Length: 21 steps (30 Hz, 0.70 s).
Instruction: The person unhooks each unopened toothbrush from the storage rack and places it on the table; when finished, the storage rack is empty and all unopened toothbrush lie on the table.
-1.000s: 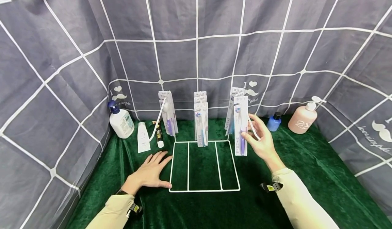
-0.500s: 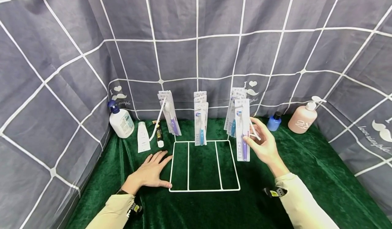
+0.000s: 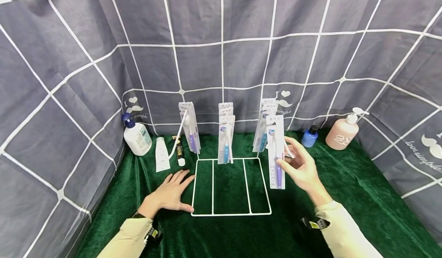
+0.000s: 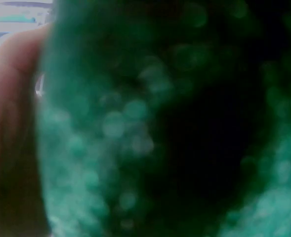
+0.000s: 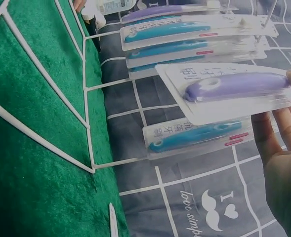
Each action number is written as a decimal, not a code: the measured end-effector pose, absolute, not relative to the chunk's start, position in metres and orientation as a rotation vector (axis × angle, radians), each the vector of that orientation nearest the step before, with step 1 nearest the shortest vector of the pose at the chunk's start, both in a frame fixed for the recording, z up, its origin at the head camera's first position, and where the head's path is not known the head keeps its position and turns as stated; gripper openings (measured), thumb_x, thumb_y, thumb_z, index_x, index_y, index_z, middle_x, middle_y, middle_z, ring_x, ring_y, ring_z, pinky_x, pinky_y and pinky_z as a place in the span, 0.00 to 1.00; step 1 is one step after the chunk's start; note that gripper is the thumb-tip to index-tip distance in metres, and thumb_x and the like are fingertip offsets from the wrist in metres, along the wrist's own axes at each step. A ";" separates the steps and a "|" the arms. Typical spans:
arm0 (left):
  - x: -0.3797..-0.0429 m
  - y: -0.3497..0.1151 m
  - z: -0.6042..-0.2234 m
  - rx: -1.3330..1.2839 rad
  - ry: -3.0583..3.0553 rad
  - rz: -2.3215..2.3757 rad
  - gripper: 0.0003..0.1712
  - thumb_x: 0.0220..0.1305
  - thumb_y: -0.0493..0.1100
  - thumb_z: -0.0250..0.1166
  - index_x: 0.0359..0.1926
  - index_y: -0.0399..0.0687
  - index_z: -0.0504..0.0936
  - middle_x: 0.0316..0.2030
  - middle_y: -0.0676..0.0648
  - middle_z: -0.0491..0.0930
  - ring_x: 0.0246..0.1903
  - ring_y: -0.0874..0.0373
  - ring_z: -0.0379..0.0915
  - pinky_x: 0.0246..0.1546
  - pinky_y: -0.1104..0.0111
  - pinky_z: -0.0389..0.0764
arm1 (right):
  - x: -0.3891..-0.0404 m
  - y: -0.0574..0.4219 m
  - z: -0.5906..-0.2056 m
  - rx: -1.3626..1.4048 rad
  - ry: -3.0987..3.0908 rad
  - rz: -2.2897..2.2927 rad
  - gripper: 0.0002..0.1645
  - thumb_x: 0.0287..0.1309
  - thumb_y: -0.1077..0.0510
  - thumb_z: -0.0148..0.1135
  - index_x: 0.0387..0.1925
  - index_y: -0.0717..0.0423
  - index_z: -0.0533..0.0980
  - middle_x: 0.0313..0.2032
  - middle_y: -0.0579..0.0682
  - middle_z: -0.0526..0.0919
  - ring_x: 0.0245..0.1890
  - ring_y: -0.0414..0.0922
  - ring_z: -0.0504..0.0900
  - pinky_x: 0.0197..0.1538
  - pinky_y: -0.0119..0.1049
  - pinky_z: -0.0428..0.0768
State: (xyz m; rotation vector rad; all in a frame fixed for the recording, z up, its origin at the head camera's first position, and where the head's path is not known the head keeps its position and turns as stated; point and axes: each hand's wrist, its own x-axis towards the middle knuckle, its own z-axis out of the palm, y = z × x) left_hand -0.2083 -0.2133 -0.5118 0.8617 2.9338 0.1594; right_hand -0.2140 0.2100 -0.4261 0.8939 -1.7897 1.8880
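Observation:
My right hand [image 3: 302, 166] pinches a packaged purple toothbrush [image 3: 276, 154] between thumb and fingers, beside the right end of a white wire display rack [image 3: 231, 214]. In the right wrist view the purple toothbrush pack [image 5: 234, 89] is held over a packaged blue toothbrush [image 5: 199, 136]. Whether its card still touches the rack's hook [image 3: 288, 150] cannot be told. More packs hang in rows: purple toothbrushes [image 3: 191, 131] at left, blue toothbrushes [image 3: 226, 143] in the middle. My left hand [image 3: 169, 194] lies with fingers spread, its thumb at the rack base's left front corner.
A white pump bottle [image 3: 137, 137], a white tube [image 3: 161, 154] and a black tube [image 3: 180, 150] are at left. At right stand a blue bottle [image 3: 309, 136] and a pink pump bottle [image 3: 342, 133]. Green cloth [image 3: 235, 239] covers the surface; a grey curtain [image 3: 241, 12] surrounds it.
My right hand has drawn the purple toothbrush pack towards me, down and slightly right in the head view, uncovering a blue toothbrush behind. The left hand has stayed in place.

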 end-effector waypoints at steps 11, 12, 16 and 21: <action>-0.210 -0.213 -0.514 0.857 2.934 0.170 0.65 0.29 0.84 0.56 0.68 0.57 0.56 0.67 0.43 0.53 0.66 0.44 0.47 0.59 0.43 0.54 | -0.202 0.214 -0.422 0.982 -1.772 1.842 0.41 0.36 0.87 0.57 0.58 0.77 0.59 0.41 0.58 0.79 0.37 0.43 0.82 0.36 0.31 0.80; -0.210 -0.214 -0.515 0.858 2.936 0.172 0.65 0.29 0.84 0.56 0.68 0.57 0.56 0.67 0.43 0.53 0.66 0.44 0.47 0.59 0.43 0.54 | -0.201 0.214 -0.422 0.994 -1.769 1.839 0.41 0.35 0.87 0.57 0.58 0.78 0.59 0.41 0.58 0.80 0.36 0.43 0.82 0.36 0.31 0.80; -0.211 -0.214 -0.516 0.858 2.932 0.182 0.65 0.29 0.84 0.56 0.68 0.57 0.56 0.67 0.42 0.53 0.66 0.44 0.47 0.58 0.42 0.54 | -0.196 0.216 -0.423 1.030 -1.747 1.854 0.42 0.34 0.88 0.56 0.58 0.79 0.58 0.40 0.57 0.80 0.37 0.44 0.82 0.36 0.31 0.79; -0.211 -0.214 -0.517 0.859 2.941 0.164 0.65 0.29 0.84 0.56 0.68 0.58 0.55 0.67 0.43 0.52 0.66 0.44 0.47 0.59 0.43 0.54 | -0.191 0.219 -0.423 1.088 -1.718 1.843 0.42 0.33 0.89 0.56 0.56 0.83 0.56 0.40 0.60 0.79 0.37 0.45 0.81 0.37 0.31 0.79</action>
